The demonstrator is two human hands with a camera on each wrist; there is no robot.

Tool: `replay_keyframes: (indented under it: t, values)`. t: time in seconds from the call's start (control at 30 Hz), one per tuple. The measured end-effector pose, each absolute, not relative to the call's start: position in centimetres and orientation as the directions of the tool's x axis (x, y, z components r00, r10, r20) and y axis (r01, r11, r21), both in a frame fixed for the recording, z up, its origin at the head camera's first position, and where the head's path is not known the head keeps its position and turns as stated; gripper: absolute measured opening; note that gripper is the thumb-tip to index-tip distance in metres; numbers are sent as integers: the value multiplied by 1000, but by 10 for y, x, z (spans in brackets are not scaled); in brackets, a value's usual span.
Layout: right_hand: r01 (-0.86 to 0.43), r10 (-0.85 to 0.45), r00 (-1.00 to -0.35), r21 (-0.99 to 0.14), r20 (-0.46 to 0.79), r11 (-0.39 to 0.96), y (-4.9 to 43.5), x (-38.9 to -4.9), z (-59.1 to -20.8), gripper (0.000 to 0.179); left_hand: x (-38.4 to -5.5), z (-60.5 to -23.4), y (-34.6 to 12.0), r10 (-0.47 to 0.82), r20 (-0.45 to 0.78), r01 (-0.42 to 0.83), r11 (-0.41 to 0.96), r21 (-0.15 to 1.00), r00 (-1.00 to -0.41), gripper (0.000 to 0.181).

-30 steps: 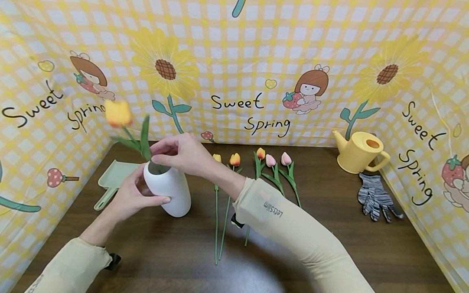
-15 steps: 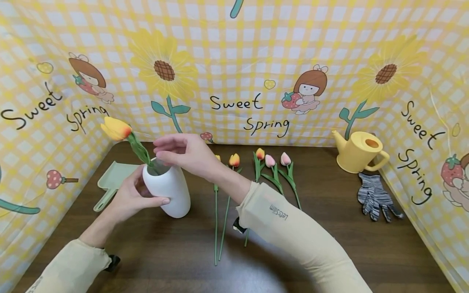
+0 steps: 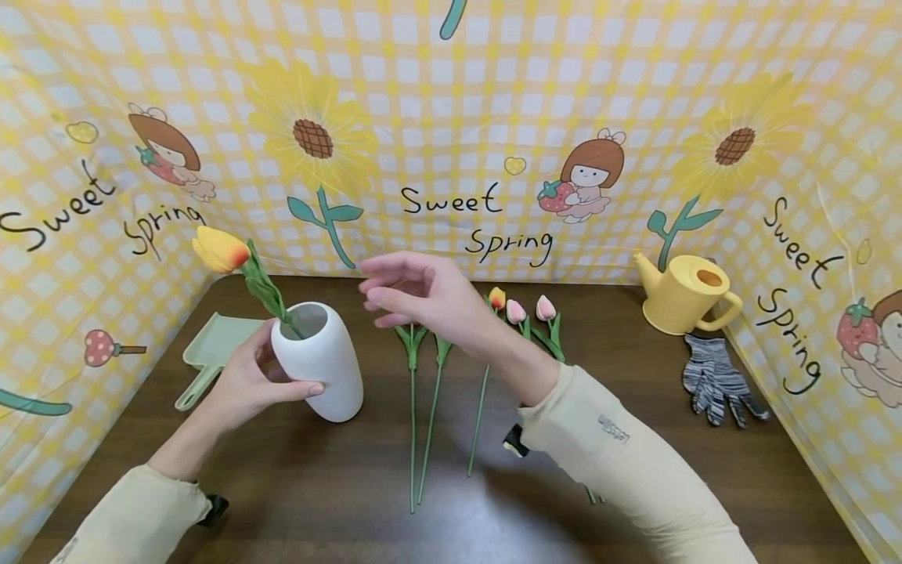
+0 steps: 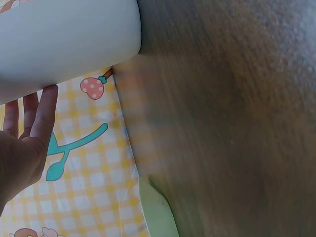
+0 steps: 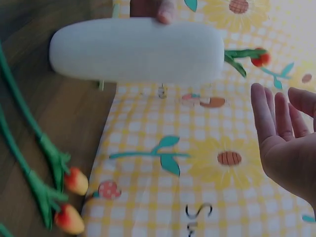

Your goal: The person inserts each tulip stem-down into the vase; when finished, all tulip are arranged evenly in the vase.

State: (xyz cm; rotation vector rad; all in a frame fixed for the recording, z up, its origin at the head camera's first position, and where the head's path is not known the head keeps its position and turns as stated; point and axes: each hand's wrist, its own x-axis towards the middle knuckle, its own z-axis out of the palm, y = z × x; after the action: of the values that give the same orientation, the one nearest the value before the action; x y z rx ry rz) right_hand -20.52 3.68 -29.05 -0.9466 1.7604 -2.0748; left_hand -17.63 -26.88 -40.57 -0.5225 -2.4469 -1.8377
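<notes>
My left hand (image 3: pixel 247 384) grips a white vase (image 3: pixel 324 376) from its left side, thumb across the front and fingers behind. The vase tilts a little to the left. Out of its mouth leans a yellow-orange tulip (image 3: pixel 220 249), its green leaves at the rim and its lower stem hidden inside. To the right of the vase, my right hand (image 3: pixel 430 301) hovers with loosely bent fingers and holds nothing. In the right wrist view, the same hand (image 5: pixel 289 143) stands apart from the vase's mouth. Beneath it on the table lie tulips with yellow-red heads (image 5: pixel 74 181), partly covered in the head view.
Pink tulips (image 3: pixel 517 312) and an orange one (image 3: pixel 496 298) lie right of centre, partly behind the right arm. A pale green dustpan (image 3: pixel 218 341) is at the left. At the right are a yellow watering can (image 3: pixel 683 294) and a grey knitted glove (image 3: pixel 719 380). Patterned cloth surrounds the table.
The right hand has let go of the yellow-orange tulip and moved right, away from the vase. The tulip has dropped lower and leans left on the rim. The left hand keeps its grip.
</notes>
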Motion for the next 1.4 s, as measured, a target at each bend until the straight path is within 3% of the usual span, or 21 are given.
replay_keyframes:
  t: [0.23, 0.77, 1.17, 1.4]
  values:
    - [-186, -545, -801, -968, 247, -166, 89, -206, -310, 33, -172, -404, -271, 228, 228, 285, 259, 923, -947, 84]
    - [-3, -336, -940, -980, -65, 199, 222, -215, -396, 44, -173, -412, -264, 231, 234, 283, 209, 936, -945, 85]
    - [234, -240, -920, -925, -311, 301, 266, -212, -430, 59, -173, -410, -265, 227, 219, 271, 226, 936, -949, 88]
    - [355, -181, -888, -880, -424, 317, 268, -223, -449, 52, -175, -409, -270, 233, 231, 282, 214, 935, -945, 85]
